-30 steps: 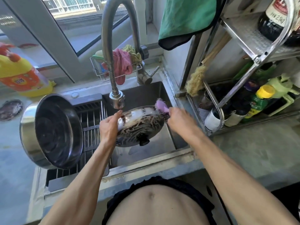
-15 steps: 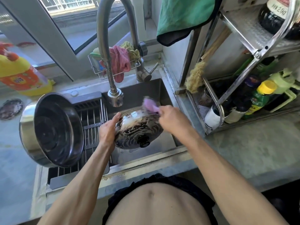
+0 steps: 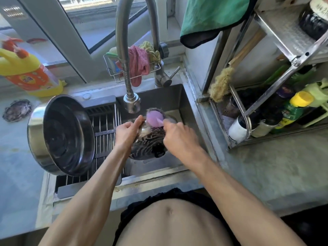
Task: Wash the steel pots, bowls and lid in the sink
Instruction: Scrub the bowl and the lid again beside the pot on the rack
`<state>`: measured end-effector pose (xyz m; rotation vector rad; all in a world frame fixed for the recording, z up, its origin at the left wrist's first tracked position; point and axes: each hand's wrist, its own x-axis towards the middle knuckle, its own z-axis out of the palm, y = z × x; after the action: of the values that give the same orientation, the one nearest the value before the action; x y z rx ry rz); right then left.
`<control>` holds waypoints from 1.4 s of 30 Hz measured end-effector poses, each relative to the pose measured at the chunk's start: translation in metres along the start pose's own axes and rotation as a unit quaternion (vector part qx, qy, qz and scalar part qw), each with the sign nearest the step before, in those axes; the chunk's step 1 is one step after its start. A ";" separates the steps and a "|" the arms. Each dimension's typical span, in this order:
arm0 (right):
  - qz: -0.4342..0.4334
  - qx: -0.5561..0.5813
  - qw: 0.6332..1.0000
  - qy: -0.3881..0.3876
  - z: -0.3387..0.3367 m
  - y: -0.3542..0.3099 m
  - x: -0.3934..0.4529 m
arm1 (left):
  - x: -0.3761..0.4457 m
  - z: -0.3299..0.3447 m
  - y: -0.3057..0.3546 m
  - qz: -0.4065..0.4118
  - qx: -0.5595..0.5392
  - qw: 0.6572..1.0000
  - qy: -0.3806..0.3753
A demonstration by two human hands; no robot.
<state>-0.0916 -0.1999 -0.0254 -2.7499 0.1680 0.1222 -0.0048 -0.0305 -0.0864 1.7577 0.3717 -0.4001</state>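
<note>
1. I see the left hand [image 3: 126, 133] gripping the left rim of the steel lid [image 3: 148, 145], fingers curled over its edge; the lid is held tilted over the sink [image 3: 186, 103], its black knob [image 3: 159, 153] facing me at the lower edge.
2. The right hand [image 3: 179, 137] grips a purple scrubber [image 3: 155, 118], fingers curled round it; the scrubber presses on the upper part of the lid, just beneath the tap head [image 3: 132, 103]; whether water is running, I cannot tell.
3. A large steel pot [image 3: 62, 135] stands tipped on its side on the drying rack [image 3: 104, 132] over the left part of the sink, its open mouth turned to the right, close beside the left forearm.
4. On the tabletop [image 3: 266, 166] to the far left sits a yellow and orange detergent bottle [image 3: 26, 71]; behind the tap a wire caddy [image 3: 133, 68] holds a pink cloth [image 3: 139, 63] and other rags.
5. To the right, a metal shelf rack [image 3: 292, 55] holds bottles, one with a yellow cap [image 3: 300, 98]; a green towel [image 3: 213, 15] hangs above it; a brush [image 3: 221, 83] leans against its frame.
</note>
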 end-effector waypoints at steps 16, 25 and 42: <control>0.054 -0.125 0.990 -0.022 -0.007 0.031 0.008 | 0.011 0.019 -0.005 -0.136 -0.174 0.975 -0.028; 0.165 0.200 0.964 0.064 0.009 0.057 0.015 | 0.011 -0.007 -0.002 -0.085 -0.122 0.988 -0.043; 0.153 0.369 0.916 -0.039 0.026 0.070 0.047 | 0.002 -0.003 0.036 0.110 0.271 0.930 -0.221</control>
<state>-0.0558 -0.2588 -0.0803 -1.9457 0.5077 0.2034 0.0137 -0.0350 -0.0551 2.1406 -0.2875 -0.7695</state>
